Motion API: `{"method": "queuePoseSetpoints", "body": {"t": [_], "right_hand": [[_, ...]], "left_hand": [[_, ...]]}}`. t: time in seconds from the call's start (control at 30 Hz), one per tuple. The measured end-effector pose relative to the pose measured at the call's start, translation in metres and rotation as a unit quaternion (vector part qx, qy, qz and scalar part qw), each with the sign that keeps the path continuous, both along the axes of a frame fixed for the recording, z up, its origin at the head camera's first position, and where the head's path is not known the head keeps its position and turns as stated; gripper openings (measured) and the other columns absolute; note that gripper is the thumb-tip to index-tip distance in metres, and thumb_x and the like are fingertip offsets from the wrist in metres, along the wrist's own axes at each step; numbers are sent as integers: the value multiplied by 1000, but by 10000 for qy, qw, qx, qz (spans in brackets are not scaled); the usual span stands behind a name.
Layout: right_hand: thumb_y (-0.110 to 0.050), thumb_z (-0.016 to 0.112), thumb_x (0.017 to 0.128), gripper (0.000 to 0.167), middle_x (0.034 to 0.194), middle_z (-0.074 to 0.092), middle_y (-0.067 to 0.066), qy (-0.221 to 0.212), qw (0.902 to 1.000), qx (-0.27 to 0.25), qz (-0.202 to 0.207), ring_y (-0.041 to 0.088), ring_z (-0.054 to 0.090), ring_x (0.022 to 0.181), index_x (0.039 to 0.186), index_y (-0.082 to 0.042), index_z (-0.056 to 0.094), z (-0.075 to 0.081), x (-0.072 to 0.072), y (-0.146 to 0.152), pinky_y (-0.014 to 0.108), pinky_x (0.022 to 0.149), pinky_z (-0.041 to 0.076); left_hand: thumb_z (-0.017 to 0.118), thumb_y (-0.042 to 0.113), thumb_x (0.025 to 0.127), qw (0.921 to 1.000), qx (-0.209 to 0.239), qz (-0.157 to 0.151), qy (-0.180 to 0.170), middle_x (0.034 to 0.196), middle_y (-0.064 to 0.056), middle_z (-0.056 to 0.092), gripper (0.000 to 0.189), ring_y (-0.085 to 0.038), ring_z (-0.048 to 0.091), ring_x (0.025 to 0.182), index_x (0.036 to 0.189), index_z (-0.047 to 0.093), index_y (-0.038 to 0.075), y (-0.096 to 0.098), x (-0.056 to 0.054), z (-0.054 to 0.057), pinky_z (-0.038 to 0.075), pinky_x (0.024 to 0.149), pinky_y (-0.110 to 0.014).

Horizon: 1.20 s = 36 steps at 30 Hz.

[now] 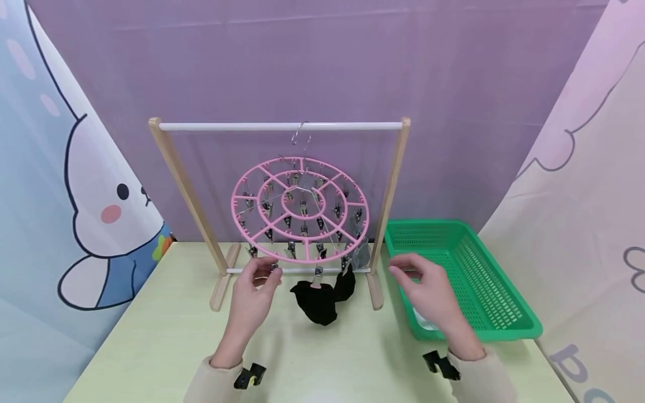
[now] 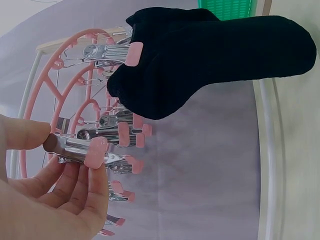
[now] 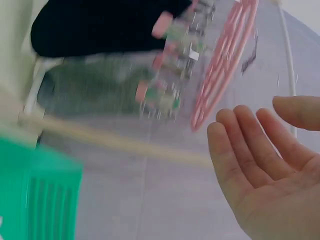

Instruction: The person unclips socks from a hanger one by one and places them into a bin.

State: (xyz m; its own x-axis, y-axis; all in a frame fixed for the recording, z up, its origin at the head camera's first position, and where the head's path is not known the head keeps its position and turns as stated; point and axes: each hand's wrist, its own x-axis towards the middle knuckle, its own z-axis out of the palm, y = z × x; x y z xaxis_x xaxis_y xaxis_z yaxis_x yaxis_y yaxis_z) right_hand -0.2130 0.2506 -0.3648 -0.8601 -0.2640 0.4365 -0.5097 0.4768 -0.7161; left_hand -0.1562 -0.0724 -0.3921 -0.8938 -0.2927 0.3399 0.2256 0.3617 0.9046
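Observation:
A round pink clip hanger (image 1: 308, 261) hangs from a white rail, with metal clips all around its rings. My left hand (image 1: 256, 291) is at its front edge and pinches a silver clip (image 2: 75, 149) with pink tips between thumb and fingers. That clip has no cloth in it. Next to it, a black sock (image 2: 220, 50) hangs from another clip, and more black cloth (image 1: 345, 284) hangs just to its right in the head view. My right hand (image 1: 425, 285) hovers over the near left side of the green basket (image 1: 509, 280), fingers loosely bent, holding nothing.
A wooden stand (image 1: 186, 190) carries the white rail (image 1: 227, 127) above the pale table (image 1: 151, 336). Behind the hanger's right side hangs a grey cloth (image 1: 360, 256). Some white cloth (image 1: 424, 320) lies in the basket, partly behind my right hand.

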Motion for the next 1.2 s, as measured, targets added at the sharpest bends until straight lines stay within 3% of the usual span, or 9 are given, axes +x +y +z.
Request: {"method": "queuePoseSetpoints", "body": {"t": [0.17, 0.4, 0.63, 1.07, 1.2], "right_hand": [[-4, 71, 94, 20, 108, 72, 3, -220, 9968, -586, 494, 17, 68, 100, 114, -7, 72, 1, 7, -36, 33, 90, 57], [-1, 72, 92, 23, 111, 71, 11, -111, 9900, -965, 1026, 29, 68, 104, 116, -2, 70, -16, 15, -76, 37, 94, 56], [0, 71, 93, 27, 118, 70, 15, -333, 9889, -960, 1082, 33, 67, 110, 120, 1, 69, -30, 18, -98, 41, 96, 55], [3, 69, 92, 27, 115, 70, 15, -737, 9896, -756, 973, 32, 66, 106, 119, 1, 68, -47, 15, -112, 51, 95, 54], [3, 68, 92, 27, 114, 69, 15, -837, 9882, -727, 1059, 32, 66, 104, 119, 3, 67, -54, 13, -114, 47, 93, 55]], "left_hand": [[65, 11, 100, 10000, -52, -23, -4, 104, -10, 66, 25, -20, 66, 89, 124, 65, 6, -3, -1, 1, 54, 88, -31], [65, 9, 99, 9999, -73, -79, -52, 103, -10, 66, 25, -22, 66, 88, 124, 65, 5, -5, -1, 1, 54, 88, -32], [65, 10, 100, 9998, -144, -135, -60, 103, -10, 66, 24, -17, 66, 87, 124, 65, 5, -7, -1, 1, 53, 89, -31], [66, 8, 99, 9995, -235, -193, 51, 100, -9, 67, 22, -17, 67, 85, 121, 66, 5, -8, -4, -1, 55, 87, -30], [67, 7, 98, 9994, -236, -205, 119, 99, -9, 67, 22, -17, 67, 85, 120, 66, 5, -9, -5, -2, 55, 86, -30]]}}
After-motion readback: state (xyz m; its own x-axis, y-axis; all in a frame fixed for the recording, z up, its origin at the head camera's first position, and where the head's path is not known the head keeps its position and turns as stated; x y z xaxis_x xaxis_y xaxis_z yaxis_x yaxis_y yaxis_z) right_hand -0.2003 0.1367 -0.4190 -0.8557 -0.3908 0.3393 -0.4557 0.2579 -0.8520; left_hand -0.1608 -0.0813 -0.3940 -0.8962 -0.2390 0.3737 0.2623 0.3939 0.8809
